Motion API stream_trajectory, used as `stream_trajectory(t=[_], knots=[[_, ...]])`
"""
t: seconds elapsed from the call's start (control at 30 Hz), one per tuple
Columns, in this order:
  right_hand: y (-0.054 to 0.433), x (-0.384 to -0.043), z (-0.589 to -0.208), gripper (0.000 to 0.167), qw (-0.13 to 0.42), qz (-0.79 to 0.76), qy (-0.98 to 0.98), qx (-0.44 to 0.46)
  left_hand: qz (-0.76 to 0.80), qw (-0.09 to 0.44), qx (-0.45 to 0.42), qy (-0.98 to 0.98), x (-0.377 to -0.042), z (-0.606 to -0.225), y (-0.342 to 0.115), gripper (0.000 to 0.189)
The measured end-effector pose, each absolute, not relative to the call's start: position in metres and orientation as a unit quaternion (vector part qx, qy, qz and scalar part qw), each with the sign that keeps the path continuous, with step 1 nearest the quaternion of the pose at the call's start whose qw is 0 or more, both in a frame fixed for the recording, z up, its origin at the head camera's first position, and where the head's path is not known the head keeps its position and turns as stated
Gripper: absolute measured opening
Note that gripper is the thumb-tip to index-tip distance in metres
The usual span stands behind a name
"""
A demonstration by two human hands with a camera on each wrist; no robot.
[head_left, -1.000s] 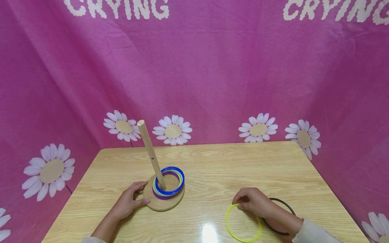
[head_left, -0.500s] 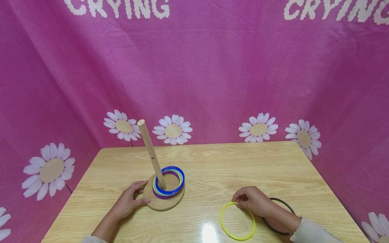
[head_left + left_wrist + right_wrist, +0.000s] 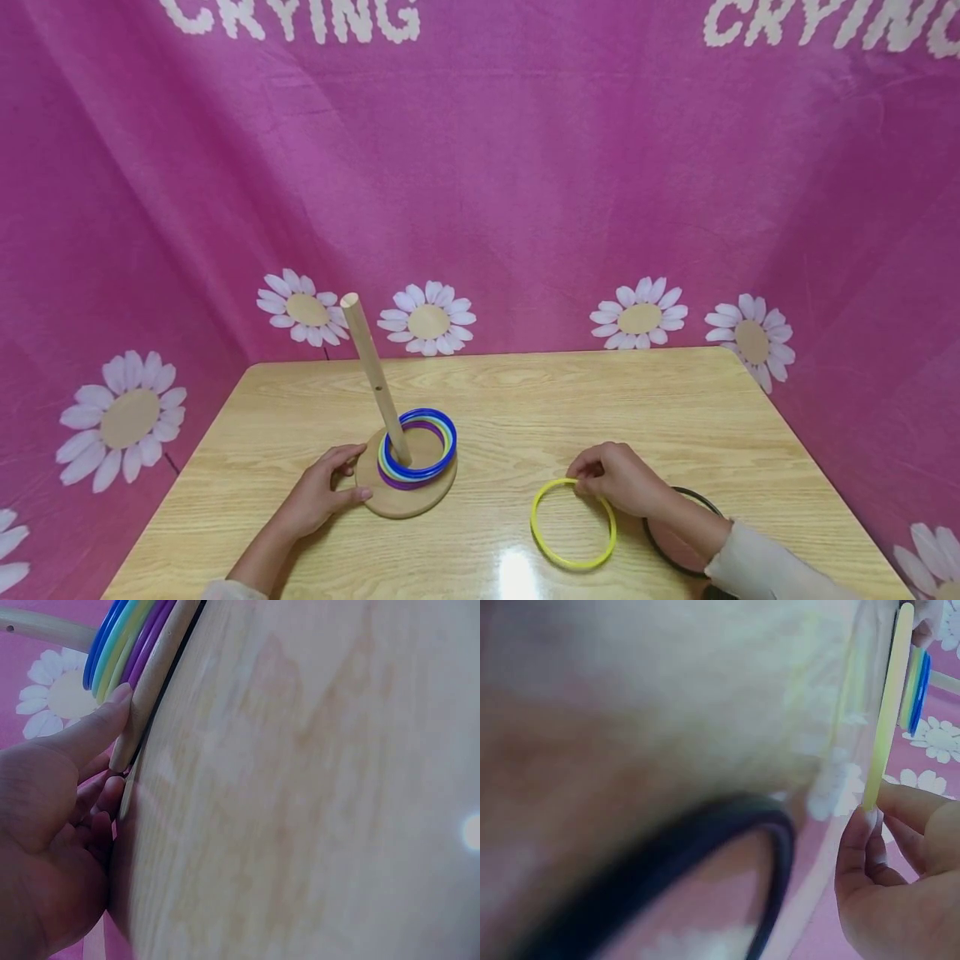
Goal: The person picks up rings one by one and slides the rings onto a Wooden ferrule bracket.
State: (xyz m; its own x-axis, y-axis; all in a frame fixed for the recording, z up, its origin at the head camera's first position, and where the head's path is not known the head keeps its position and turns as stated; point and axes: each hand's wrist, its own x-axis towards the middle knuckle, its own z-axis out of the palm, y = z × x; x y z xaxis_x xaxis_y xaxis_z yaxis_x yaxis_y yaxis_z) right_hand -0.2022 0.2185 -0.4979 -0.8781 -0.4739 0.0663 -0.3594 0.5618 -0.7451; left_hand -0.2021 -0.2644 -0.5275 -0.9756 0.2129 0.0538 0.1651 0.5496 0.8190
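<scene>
At left my left hand (image 3: 315, 496) holds the edge of a round wooden base (image 3: 405, 507), its thumb (image 3: 109, 720) on top and the other fingers at the rim. From that base rises a wooden peg (image 3: 371, 358). Blue, light green, yellow and purple rings (image 3: 453, 450) lie stacked around its foot. My right hand (image 3: 618, 479) pinches the far edge of a yellow ring (image 3: 573, 567) between thumb and fingertips. The right wrist view shows this yellow ring (image 3: 889, 705) edge-on, tilted up from the table. Behind the right wrist lies a black ring (image 3: 699, 497), partly covered by the forearm.
The light wood table (image 3: 495, 408) reaches back to a pink curtain (image 3: 480, 192) with white daisies, which also hangs along both sides. In the right wrist view the black ring (image 3: 778, 855) looms close to the camera.
My right hand has moved a little forward and left, bringing the yellow ring away from the black one. My left hand, the base and the stacked rings stay in place.
</scene>
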Motion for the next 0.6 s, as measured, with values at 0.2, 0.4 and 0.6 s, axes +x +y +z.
stream_trajectory(t=[0.2, 0.4, 0.6], knots=[[0.207, -0.215, -0.489, 0.011, 0.047, -0.412, 0.881, -0.229, 0.46, 0.022, 0.105, 0.881, -0.202, -0.528, -0.264, 0.07], [0.192, -0.228, -0.471, 0.01, 0.024, -0.425, 0.875, -0.231, 0.454, 0.022, 0.107, 0.884, -0.202, -0.529, -0.264, 0.069], [0.173, -0.238, -0.449, 0.008, -0.003, -0.428, 0.875, -0.227, 0.455, 0.018, 0.108, 0.884, -0.202, -0.529, -0.265, 0.07]])
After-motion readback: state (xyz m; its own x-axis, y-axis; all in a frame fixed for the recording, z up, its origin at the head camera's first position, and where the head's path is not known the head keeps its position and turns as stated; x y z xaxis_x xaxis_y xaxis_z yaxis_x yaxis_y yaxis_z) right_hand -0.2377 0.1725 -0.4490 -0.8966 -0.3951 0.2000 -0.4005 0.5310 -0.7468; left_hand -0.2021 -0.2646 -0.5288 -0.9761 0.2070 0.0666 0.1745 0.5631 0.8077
